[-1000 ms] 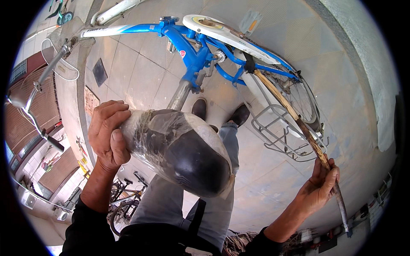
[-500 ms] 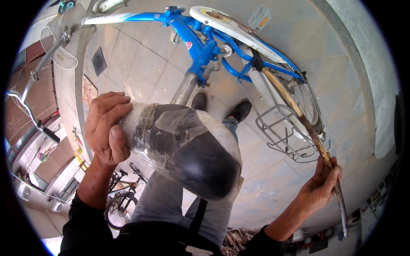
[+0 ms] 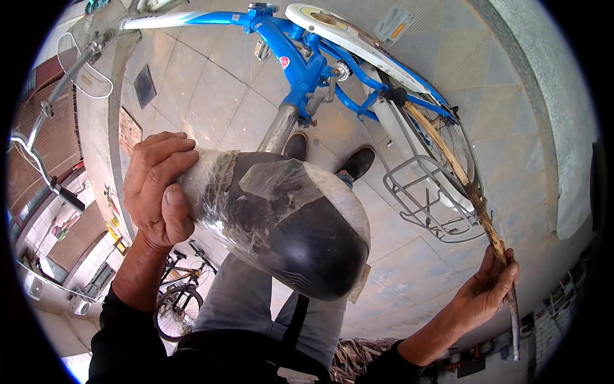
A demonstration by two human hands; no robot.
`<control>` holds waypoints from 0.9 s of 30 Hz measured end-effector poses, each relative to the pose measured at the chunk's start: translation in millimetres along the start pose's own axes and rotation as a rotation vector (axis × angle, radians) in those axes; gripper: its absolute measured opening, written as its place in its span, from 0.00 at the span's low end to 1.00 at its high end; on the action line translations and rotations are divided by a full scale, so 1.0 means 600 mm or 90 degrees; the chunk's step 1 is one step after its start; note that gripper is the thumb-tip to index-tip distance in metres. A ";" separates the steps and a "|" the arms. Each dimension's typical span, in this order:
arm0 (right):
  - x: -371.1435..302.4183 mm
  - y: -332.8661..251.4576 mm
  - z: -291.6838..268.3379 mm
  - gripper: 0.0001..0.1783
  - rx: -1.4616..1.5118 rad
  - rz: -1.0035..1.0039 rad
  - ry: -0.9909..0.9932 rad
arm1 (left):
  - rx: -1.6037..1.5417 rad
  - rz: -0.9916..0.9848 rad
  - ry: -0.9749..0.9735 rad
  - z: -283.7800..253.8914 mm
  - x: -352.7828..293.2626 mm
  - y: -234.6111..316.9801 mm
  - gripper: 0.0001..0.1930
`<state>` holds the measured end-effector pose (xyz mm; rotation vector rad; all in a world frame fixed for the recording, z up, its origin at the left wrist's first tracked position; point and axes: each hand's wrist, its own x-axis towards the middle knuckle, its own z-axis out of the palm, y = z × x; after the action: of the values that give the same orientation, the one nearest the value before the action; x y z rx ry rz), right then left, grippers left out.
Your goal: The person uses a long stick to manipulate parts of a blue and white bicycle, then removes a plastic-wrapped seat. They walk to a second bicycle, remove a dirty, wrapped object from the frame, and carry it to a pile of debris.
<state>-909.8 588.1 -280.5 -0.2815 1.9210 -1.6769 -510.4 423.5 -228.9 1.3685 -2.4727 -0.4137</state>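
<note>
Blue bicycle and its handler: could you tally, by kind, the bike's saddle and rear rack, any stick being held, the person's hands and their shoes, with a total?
Plastic-wrapped saddle: 1
Metal rear rack: 1
Wooden stick: 1
Left hand and right hand: 2
Dark shoes: 2
Total: 7

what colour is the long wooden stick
The long wooden stick is patchy tan and dark brown, greyish at its lower end; best seen in the head view.
</note>
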 end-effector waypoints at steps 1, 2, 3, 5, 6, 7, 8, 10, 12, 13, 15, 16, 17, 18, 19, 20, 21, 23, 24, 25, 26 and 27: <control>0.000 0.002 0.003 0.16 0.004 0.004 -0.009 | 0.003 -0.001 -0.001 -0.001 -0.002 0.000 0.19; 0.000 0.005 0.006 0.16 0.008 0.007 -0.018 | 0.007 -0.002 -0.001 -0.002 -0.004 -0.001 0.19; 0.000 0.008 0.011 0.15 0.006 0.014 -0.019 | 0.010 -0.003 -0.002 -0.004 -0.005 -0.001 0.19; 0.001 0.006 0.018 0.15 -0.007 0.022 -0.011 | 0.000 -0.001 -0.002 0.002 -0.001 -0.001 0.19; 0.002 0.009 0.022 0.15 0.000 0.024 -0.015 | 0.001 -0.001 -0.001 0.002 -0.001 -0.001 0.19; 0.002 0.012 0.026 0.15 0.006 0.026 -0.020 | 0.002 0.001 0.001 0.002 -0.001 -0.001 0.20; 0.002 0.014 0.030 0.15 0.012 0.029 -0.024 | 0.003 0.003 0.002 0.002 -0.001 -0.002 0.20; -0.001 0.020 0.035 0.15 -0.001 0.029 -0.038 | 0.006 0.005 0.001 0.001 -0.002 -0.002 0.20; 0.001 0.021 0.035 0.15 -0.008 0.023 -0.037 | 0.009 0.005 -0.002 -0.001 -0.003 -0.003 0.20; 0.003 0.020 0.031 0.15 -0.009 0.016 -0.030 | 0.007 0.006 -0.002 -0.001 -0.003 -0.003 0.20; 0.005 0.020 0.030 0.15 -0.004 0.016 -0.021 | 0.002 0.010 -0.001 0.000 -0.003 -0.004 0.20; 0.005 0.020 0.030 0.15 0.001 0.023 -0.020 | 0.002 0.009 -0.003 0.000 -0.003 -0.005 0.20; 0.005 0.019 0.031 0.15 0.006 0.030 -0.020 | 0.002 0.008 -0.005 0.000 -0.002 -0.005 0.21; 0.004 0.017 0.033 0.15 -0.004 0.035 -0.002 | 0.003 0.007 -0.006 -0.001 -0.002 -0.005 0.21; 0.002 0.014 0.035 0.15 -0.014 0.040 0.015 | 0.002 0.006 -0.008 0.000 -0.002 -0.005 0.21; 0.000 0.012 0.035 0.15 -0.025 0.045 0.032 | 0.000 0.005 -0.010 0.000 -0.003 -0.005 0.21; -0.001 0.009 0.030 0.15 -0.022 0.049 0.033 | 0.000 0.004 -0.011 -0.001 -0.004 -0.005 0.21; -0.006 0.002 0.012 0.15 -0.018 0.058 0.035 | -0.002 0.006 -0.007 -0.002 -0.002 -0.007 0.20; -0.008 -0.002 0.005 0.15 -0.013 0.065 0.034 | -0.004 0.009 -0.006 -0.001 -0.001 -0.006 0.20; -0.009 -0.004 0.002 0.15 -0.017 0.064 0.038 | -0.006 0.007 -0.004 0.000 -0.002 -0.006 0.20; -0.010 -0.005 -0.001 0.15 -0.020 0.062 0.042 | -0.007 0.005 -0.002 0.001 -0.003 -0.005 0.20; -0.010 -0.006 -0.003 0.15 -0.023 0.061 0.047 | -0.008 0.005 0.000 0.001 -0.003 -0.005 0.20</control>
<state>-906.5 592.0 -275.0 -0.1409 1.9887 -1.6123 -507.3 423.6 -230.7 1.3545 -2.4696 -0.4261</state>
